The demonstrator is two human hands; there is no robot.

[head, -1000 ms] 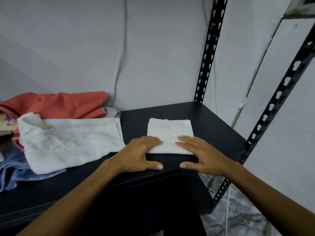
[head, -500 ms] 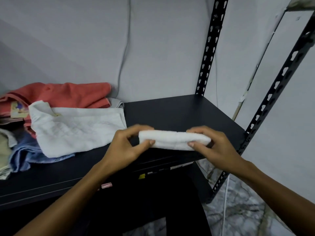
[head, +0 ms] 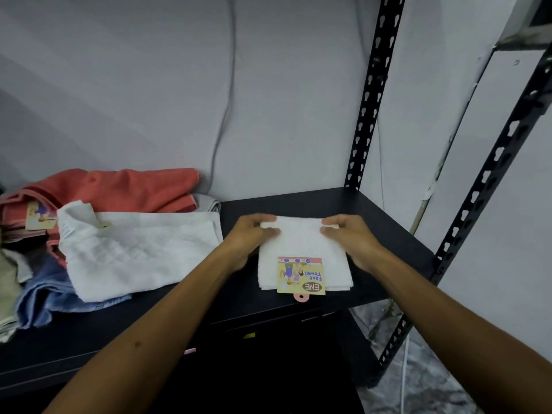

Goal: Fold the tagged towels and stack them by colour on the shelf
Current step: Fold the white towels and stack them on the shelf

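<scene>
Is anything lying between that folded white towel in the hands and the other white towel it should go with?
Nothing visible. Both hands grip the folded white towel; only bare black shelf separates it from the unfolded white towel.

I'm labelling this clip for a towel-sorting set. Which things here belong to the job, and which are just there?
Part of the job:
- folded white towel with its tag, held at the far corners by the left hand and right hand
- unfolded white towel
- red towels
- blue towel
- shelf

Just there:
- cable on the wall
- shelf uprights
</scene>
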